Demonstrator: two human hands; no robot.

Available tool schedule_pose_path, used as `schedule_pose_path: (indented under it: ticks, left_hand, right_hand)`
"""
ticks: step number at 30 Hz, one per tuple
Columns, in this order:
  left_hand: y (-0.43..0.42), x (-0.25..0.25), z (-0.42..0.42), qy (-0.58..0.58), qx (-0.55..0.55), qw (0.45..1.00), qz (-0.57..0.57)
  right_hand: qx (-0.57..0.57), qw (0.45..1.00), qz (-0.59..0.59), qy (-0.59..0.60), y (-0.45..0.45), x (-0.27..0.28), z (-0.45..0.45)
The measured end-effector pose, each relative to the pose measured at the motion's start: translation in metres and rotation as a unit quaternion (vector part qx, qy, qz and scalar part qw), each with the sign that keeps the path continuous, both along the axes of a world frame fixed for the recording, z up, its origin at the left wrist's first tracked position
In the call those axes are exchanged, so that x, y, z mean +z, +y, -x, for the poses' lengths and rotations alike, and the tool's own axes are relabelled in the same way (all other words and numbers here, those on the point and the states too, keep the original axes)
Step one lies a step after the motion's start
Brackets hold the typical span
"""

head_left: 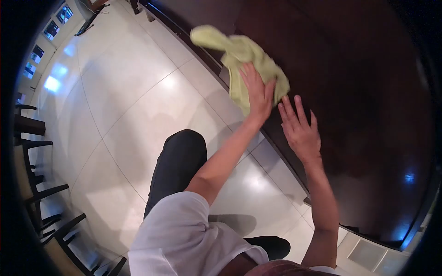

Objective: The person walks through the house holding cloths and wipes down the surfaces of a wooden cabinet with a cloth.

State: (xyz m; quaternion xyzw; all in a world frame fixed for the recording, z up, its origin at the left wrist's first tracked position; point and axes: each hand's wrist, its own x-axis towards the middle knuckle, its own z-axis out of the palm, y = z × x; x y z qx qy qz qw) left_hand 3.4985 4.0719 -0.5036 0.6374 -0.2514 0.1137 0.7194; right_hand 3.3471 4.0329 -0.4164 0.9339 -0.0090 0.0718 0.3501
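Observation:
A yellow-green cloth (262,60) lies partly bunched on the dark brown tabletop (350,92), near its left edge. One end of it sticks out to the upper left and is slightly blurred. My left hand (258,94) rests on top of the cloth, fingers stretched out and pressed down flat, thumb apart. Just right of the cloth, my right hand (301,133) lies on the bare wood with its fingers spread and nothing in them. Its fingertips are close to the cloth's lower right corner.
Dark-framed chairs (34,184) stand along the left side on a pale tiled floor (124,92). My bent knee (182,147) in dark trousers is left of the table edge. A dark stand with a cable (92,20) is on the floor at the upper left.

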Motion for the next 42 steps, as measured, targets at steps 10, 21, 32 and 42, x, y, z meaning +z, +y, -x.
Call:
schedule_pose_path:
  ticks: [10, 21, 32, 42]
  left_hand:
    - [0.125, 0.062, -0.108, 0.422, -0.409, 0.641, 0.493]
    - [0.112, 0.134, -0.176, 0.406, -0.396, 0.708, 0.422]
    - [0.032, 0.218, -0.154, 0.105, -0.265, 0.953, 0.105]
    - [0.032, 0.242, -0.143, 0.101, -0.222, 0.921, 0.304]
  right_hand:
    - [-0.077, 0.994, -0.062, 0.049, 0.015, 0.019, -0.014]
    - [-0.133, 0.972, -0.185, 0.060, 0.037, 0.029, -0.009]
    - [0.113, 0.921, -0.227, -0.295, 0.096, 0.199, -0.109]
    - [0.085, 0.893, -0.086, -0.434, 0.052, 0.263, -0.230]
